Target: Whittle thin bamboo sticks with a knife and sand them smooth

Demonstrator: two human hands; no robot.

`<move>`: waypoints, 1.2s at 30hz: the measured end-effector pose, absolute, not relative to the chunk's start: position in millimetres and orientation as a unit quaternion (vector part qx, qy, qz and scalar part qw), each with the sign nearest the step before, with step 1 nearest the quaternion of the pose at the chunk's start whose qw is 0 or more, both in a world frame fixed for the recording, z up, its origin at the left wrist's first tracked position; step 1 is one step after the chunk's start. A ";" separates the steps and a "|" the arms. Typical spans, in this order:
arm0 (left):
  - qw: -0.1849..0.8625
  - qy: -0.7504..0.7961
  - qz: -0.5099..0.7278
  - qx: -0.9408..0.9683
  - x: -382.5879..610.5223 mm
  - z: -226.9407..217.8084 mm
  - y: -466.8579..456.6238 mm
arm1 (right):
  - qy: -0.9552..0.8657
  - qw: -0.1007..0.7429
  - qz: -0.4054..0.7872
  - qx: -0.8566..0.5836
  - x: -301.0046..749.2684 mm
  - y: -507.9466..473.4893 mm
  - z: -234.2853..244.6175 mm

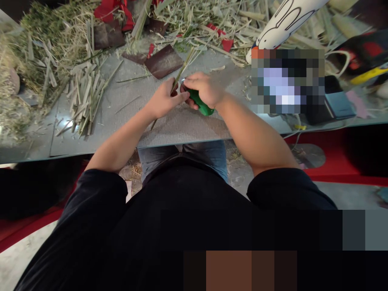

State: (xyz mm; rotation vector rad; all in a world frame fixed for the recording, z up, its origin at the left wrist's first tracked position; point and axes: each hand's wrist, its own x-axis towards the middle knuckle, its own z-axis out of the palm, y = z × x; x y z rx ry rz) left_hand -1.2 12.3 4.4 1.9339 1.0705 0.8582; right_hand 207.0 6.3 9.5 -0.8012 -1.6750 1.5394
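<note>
My left hand is closed around a thin dry plant stalk, which slants up to the right and pokes out below the hand. My right hand grips a green-handled tool, close beside the left fingers. A small shiny bit shows by the right fingertips, but the tool's working end is mostly hidden. Just beyond the hands lies a dark brown flat piece. Left of my left hand, cut stalk strips lie in a loose bundle on the grey table.
Green-brown plant shreds heap up at the left. More dry shavings and red scraps cover the back. A white rabbit-patterned cylinder, a blurred-out patch, a blue-black box and cables stand at the right. Red chairs flank me.
</note>
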 end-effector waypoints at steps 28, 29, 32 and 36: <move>0.319 0.450 0.351 0.757 2.3 3.3 4.3 | -0.609 0.296 0.664 -0.316 206.4 8.5 6.4; 0.316 0.454 0.350 0.756 1.5 1.0 6.4 | -0.611 0.307 0.658 -0.316 206.5 9.5 6.6; 0.323 0.445 0.350 0.759 -0.1 -6.3 12.4 | -0.612 0.390 0.616 -0.306 209.3 18.3 4.0; 0.367 0.420 0.349 0.753 1.2 -10.4 13.7 | -0.600 0.456 0.585 -0.298 217.3 35.8 -6.2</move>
